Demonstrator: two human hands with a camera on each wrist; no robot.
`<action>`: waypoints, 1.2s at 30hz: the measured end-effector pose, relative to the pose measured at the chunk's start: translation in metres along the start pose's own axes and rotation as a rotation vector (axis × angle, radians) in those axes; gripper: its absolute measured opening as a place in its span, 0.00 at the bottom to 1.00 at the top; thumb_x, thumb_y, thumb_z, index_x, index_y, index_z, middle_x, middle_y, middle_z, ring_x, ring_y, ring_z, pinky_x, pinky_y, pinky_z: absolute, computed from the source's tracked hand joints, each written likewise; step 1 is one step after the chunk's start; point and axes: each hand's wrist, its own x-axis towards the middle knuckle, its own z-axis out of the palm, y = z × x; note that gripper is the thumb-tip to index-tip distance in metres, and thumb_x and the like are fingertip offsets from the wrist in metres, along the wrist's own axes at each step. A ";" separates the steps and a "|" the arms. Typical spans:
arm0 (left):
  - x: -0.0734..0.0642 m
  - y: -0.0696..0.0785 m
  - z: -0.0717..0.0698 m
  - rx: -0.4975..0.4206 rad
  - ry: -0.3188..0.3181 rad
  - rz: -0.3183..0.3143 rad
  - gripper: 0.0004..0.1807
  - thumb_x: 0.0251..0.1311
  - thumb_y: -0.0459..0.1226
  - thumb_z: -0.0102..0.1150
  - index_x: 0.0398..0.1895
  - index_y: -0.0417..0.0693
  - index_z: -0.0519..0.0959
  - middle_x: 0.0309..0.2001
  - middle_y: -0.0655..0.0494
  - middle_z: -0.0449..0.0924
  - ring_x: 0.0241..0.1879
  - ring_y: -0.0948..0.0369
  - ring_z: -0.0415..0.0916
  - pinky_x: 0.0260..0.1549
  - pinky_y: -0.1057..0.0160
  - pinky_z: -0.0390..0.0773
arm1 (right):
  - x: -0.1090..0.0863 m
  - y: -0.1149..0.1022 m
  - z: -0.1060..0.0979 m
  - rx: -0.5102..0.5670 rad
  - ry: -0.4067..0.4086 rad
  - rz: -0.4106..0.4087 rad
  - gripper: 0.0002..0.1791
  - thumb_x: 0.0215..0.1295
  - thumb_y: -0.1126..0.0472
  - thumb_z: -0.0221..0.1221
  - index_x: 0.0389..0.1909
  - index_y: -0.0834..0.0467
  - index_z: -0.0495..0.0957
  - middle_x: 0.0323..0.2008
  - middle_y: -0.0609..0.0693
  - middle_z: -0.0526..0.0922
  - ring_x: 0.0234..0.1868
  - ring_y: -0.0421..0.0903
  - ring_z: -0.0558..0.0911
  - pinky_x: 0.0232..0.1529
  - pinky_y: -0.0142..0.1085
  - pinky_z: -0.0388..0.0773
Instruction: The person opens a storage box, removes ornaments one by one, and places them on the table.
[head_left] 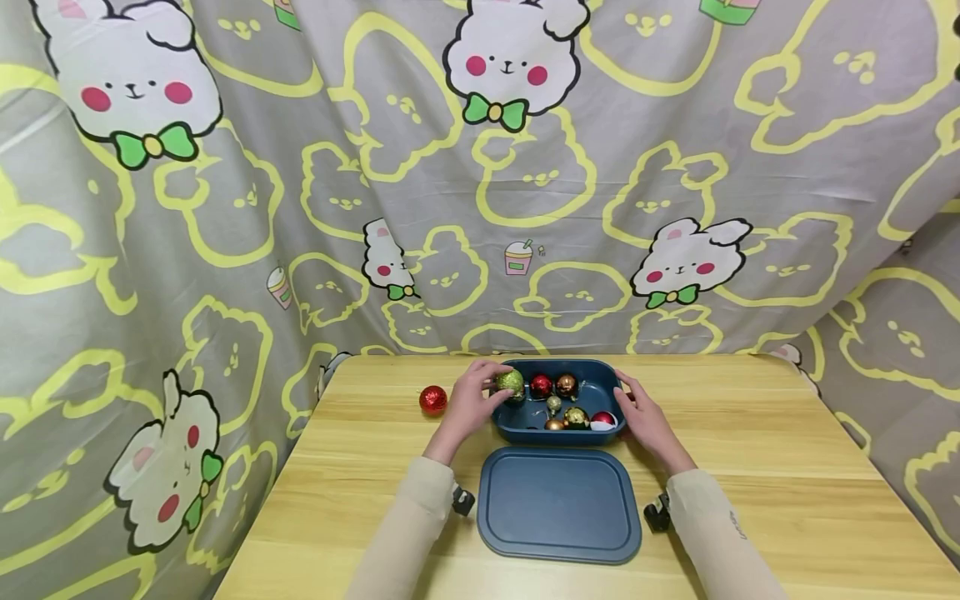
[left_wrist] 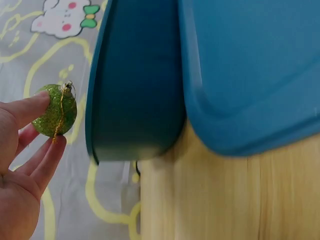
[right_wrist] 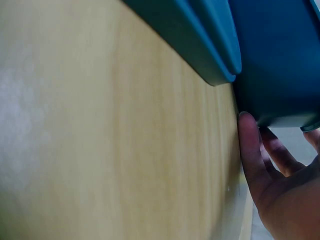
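Observation:
My left hand (head_left: 476, 395) pinches a glittery green Christmas ball (left_wrist: 56, 111) between thumb and fingers, with a gold string loop hanging from its cap. In the head view that ball overlaps the left end of a dark blue box (head_left: 517, 436). Inside the box lie several more balls, among them a red one (head_left: 541, 385), a copper one (head_left: 567, 385), a gold one (head_left: 576, 417) and a red-and-white one (head_left: 603, 421). At the box's right end is my right hand (head_left: 645, 414), its fingers and thumb resting along the outer wall.
A flat blue lid (head_left: 558, 504) lies on the wooden table (head_left: 780, 467) in front of the box. To the left of the box sits a shiny red ball (head_left: 432, 400). A patterned grey curtain (head_left: 540, 200) hangs behind the table.

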 end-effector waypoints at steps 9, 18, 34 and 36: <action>-0.008 -0.011 -0.017 0.021 0.046 -0.023 0.19 0.62 0.33 0.73 0.56 0.47 0.84 0.54 0.51 0.80 0.52 0.55 0.83 0.52 0.63 0.86 | 0.000 0.002 0.001 -0.018 0.001 0.001 0.31 0.85 0.43 0.42 0.83 0.44 0.52 0.65 0.71 0.72 0.41 0.56 0.83 0.29 0.42 0.87; -0.015 -0.022 -0.028 0.045 0.057 -0.036 0.18 0.62 0.34 0.73 0.56 0.48 0.84 0.53 0.52 0.81 0.50 0.56 0.83 0.51 0.60 0.87 | 0.001 0.001 0.002 -0.006 -0.002 -0.009 0.32 0.84 0.42 0.42 0.83 0.45 0.52 0.64 0.72 0.71 0.35 0.53 0.84 0.27 0.42 0.87; -0.018 -0.039 -0.038 0.233 0.051 -0.069 0.18 0.60 0.37 0.76 0.53 0.50 0.85 0.51 0.54 0.82 0.51 0.54 0.83 0.52 0.55 0.86 | -0.001 0.001 0.000 0.000 0.005 -0.012 0.33 0.84 0.41 0.42 0.83 0.45 0.52 0.64 0.72 0.71 0.31 0.51 0.83 0.28 0.42 0.86; -0.018 -0.040 -0.038 0.251 0.045 -0.080 0.18 0.60 0.38 0.76 0.53 0.50 0.85 0.51 0.53 0.83 0.51 0.54 0.84 0.52 0.56 0.86 | -0.001 0.001 0.000 0.002 0.003 -0.014 0.33 0.84 0.41 0.42 0.83 0.45 0.52 0.64 0.72 0.71 0.32 0.51 0.83 0.28 0.42 0.87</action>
